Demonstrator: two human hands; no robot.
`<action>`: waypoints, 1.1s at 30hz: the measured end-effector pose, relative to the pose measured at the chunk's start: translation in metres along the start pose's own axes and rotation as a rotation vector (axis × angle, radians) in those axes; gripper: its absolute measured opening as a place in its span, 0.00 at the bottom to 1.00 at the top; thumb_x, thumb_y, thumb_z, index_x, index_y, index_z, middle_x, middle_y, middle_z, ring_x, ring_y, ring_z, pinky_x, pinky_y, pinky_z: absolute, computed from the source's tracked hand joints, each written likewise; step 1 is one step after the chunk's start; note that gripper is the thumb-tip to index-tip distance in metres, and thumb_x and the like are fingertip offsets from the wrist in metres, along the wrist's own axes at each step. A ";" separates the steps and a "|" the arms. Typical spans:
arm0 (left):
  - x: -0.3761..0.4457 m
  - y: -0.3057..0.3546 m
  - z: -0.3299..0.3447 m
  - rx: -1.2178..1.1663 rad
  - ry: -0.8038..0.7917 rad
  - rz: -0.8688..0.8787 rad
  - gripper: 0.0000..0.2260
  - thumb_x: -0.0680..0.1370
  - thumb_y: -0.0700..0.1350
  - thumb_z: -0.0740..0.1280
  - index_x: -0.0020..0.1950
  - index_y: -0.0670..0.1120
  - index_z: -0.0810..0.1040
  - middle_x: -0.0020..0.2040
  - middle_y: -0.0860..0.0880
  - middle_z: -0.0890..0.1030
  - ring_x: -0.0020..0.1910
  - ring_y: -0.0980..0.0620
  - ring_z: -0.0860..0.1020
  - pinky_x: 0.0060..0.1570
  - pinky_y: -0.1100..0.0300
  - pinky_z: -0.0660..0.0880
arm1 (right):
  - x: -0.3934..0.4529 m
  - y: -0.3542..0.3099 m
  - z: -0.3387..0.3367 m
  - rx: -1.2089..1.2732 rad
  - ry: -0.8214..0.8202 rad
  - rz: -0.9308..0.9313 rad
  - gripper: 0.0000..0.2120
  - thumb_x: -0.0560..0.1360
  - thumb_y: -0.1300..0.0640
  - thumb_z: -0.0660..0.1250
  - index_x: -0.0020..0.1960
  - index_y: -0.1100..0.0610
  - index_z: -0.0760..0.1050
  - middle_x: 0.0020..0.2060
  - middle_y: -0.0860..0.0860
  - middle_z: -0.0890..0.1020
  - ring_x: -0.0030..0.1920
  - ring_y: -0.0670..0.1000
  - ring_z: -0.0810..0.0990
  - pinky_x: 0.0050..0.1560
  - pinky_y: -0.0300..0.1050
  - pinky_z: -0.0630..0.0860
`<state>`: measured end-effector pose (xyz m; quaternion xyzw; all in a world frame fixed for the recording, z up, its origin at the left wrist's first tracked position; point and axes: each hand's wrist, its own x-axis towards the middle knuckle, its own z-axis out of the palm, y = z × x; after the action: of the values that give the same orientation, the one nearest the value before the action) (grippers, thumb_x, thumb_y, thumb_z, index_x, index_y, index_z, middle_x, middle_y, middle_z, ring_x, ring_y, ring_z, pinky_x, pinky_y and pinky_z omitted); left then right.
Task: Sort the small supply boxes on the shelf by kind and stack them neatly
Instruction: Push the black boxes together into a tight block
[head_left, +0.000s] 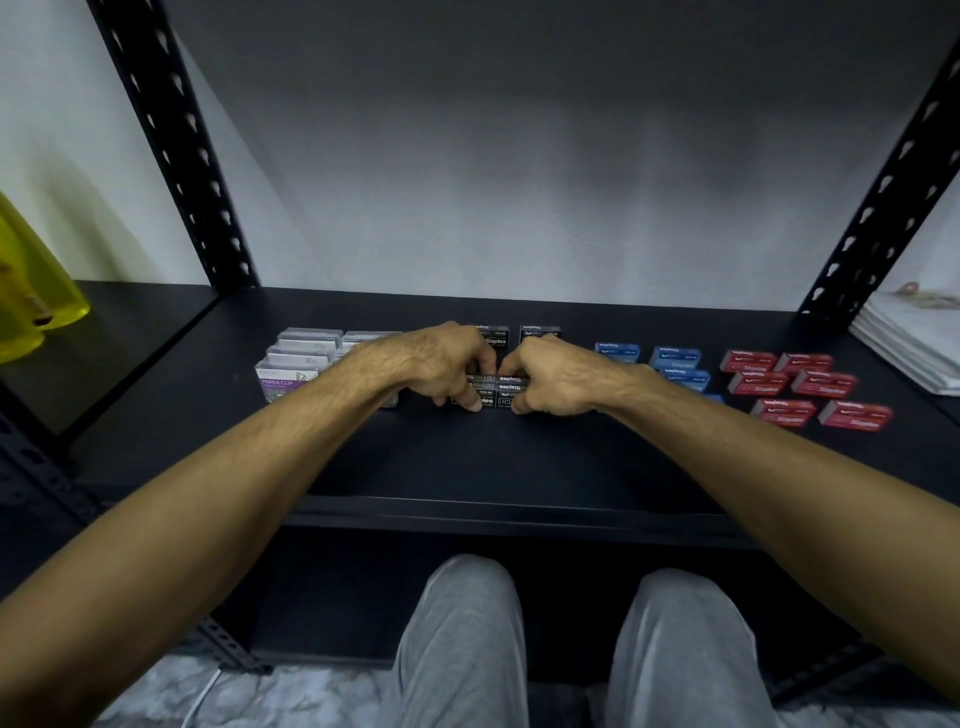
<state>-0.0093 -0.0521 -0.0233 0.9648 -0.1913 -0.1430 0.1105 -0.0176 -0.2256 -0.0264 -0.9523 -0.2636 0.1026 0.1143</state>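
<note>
On the black shelf (467, 457), small boxes lie grouped by kind. White and purple paper clip boxes (296, 364) stand in rows at the left. Black staples boxes (498, 389) sit in the middle, with two more (540, 332) behind. Blue staples boxes (675, 361) lie right of centre and red staples boxes (789, 384) at the far right. My left hand (441, 364) and my right hand (558, 376) meet over the front black boxes, fingers curled round their sides. The hands hide most of that cluster.
Black perforated uprights (171, 145) frame the shelf on both sides. A yellow translucent container (36, 280) stands on the neighbouring shelf at left. A stack of white paper (919, 338) lies at the right. My knees in grey trousers (467, 639) are below the shelf edge.
</note>
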 end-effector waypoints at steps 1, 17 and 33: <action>0.000 0.001 0.000 -0.004 -0.001 -0.004 0.11 0.73 0.47 0.76 0.52 0.52 0.79 0.38 0.53 0.80 0.29 0.53 0.80 0.34 0.61 0.76 | 0.000 0.000 0.000 0.001 -0.002 0.000 0.15 0.73 0.56 0.73 0.60 0.53 0.80 0.38 0.46 0.79 0.36 0.43 0.76 0.32 0.38 0.70; -0.009 -0.006 -0.035 -0.105 0.116 -0.007 0.18 0.73 0.59 0.72 0.59 0.53 0.79 0.46 0.53 0.84 0.35 0.52 0.84 0.41 0.58 0.80 | -0.004 0.011 -0.028 0.058 0.070 0.062 0.22 0.72 0.46 0.71 0.64 0.50 0.77 0.56 0.47 0.81 0.53 0.48 0.79 0.57 0.46 0.76; 0.071 -0.023 -0.020 -0.149 0.218 0.039 0.11 0.80 0.46 0.68 0.61 0.48 0.80 0.51 0.52 0.81 0.34 0.66 0.72 0.37 0.68 0.69 | 0.051 0.049 -0.023 0.050 0.129 0.152 0.20 0.81 0.65 0.58 0.72 0.57 0.70 0.72 0.54 0.72 0.71 0.54 0.70 0.68 0.43 0.65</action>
<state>0.0679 -0.0564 -0.0280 0.9598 -0.1857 -0.0487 0.2047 0.0544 -0.2434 -0.0241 -0.9710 -0.1802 0.0562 0.1469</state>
